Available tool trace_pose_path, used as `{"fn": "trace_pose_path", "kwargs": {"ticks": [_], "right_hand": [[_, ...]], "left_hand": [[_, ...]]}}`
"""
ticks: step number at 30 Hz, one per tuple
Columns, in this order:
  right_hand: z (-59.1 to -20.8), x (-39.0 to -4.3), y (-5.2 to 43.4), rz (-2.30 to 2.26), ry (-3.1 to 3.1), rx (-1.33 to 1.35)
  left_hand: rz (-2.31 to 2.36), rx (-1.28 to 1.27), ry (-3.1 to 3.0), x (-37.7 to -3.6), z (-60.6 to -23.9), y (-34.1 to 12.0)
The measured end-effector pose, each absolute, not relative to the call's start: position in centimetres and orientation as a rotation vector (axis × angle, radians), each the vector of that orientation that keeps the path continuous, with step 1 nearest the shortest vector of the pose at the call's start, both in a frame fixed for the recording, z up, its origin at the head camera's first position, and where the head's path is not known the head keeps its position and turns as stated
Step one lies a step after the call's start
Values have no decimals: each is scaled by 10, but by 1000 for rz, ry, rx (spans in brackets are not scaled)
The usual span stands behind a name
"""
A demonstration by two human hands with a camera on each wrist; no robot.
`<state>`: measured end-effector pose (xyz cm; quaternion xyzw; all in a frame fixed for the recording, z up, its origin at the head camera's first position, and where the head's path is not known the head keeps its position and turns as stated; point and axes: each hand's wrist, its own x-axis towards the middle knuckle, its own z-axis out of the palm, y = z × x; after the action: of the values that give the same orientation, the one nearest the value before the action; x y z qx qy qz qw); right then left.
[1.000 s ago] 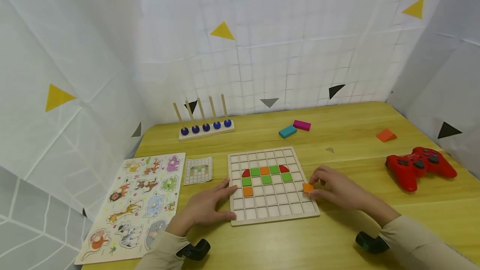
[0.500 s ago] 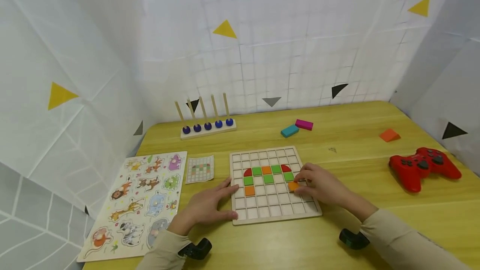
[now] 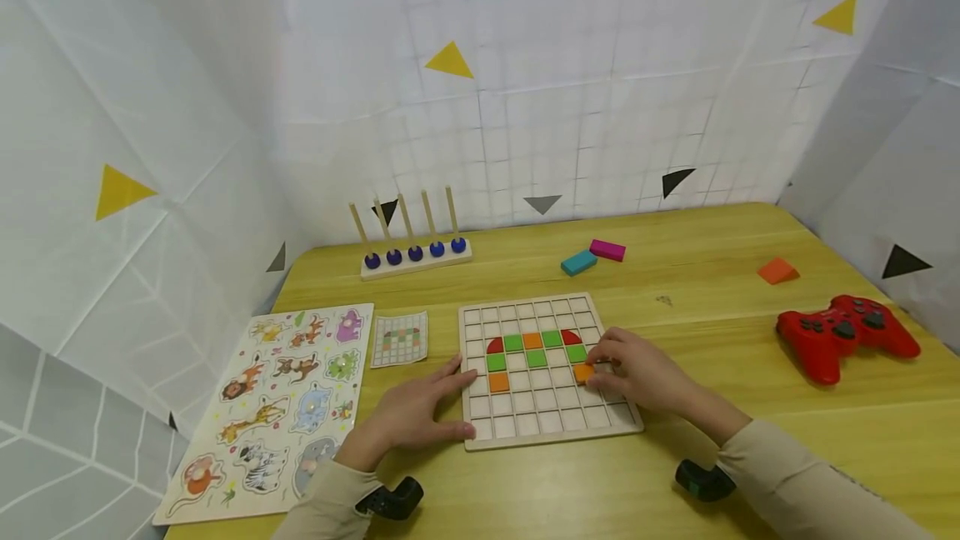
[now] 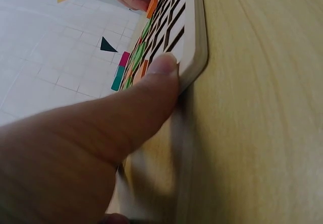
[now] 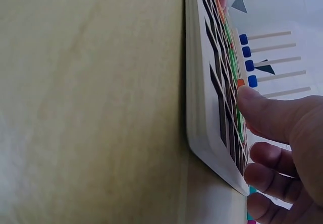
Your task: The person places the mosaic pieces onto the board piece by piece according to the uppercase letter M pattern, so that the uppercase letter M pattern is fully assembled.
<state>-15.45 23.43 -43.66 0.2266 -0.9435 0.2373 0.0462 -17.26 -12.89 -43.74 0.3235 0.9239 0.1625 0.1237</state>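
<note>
Yellow table [image 3: 705, 290] | L hand [image 3: 416, 411] fingers flat, steadying grid board [image 3: 600, 427] | R hand [image 3: 641, 373] fingers pinch orange tile [image 3: 582, 372] (on board)

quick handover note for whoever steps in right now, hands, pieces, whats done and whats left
Left hand: flat and open against the left edge of the wooden grid board, steadying it.
Right hand: fingertips pinch an orange square tile at a cell on the board's right side, below the right green tile.
Done: red quarter-rounds, green and orange tiles form an arch; an orange tile sits at the left leg.
Left: the pinched tile is not yet released. The pattern card lies left of the board; its details are too small to read.
</note>
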Motion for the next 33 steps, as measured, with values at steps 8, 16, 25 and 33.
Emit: {"fn": "trace_pose_path", "kwargs": {"ticks": [8, 16, 25, 33], "right_hand": [[-439, -157, 234, 742, -2872, 686], [-439, -156, 232, 718, -2860, 659], [-441, -157, 232, 733, -2860, 644], [-444, -158, 233, 735, -2849, 665]], "left_hand": [[479, 926, 2691, -172, -435, -129], [480, 929, 2694, -171, -435, -128], [479, 935, 2696, -172, -436, -128], [469, 939, 2691, -172, -436, -128]]}}
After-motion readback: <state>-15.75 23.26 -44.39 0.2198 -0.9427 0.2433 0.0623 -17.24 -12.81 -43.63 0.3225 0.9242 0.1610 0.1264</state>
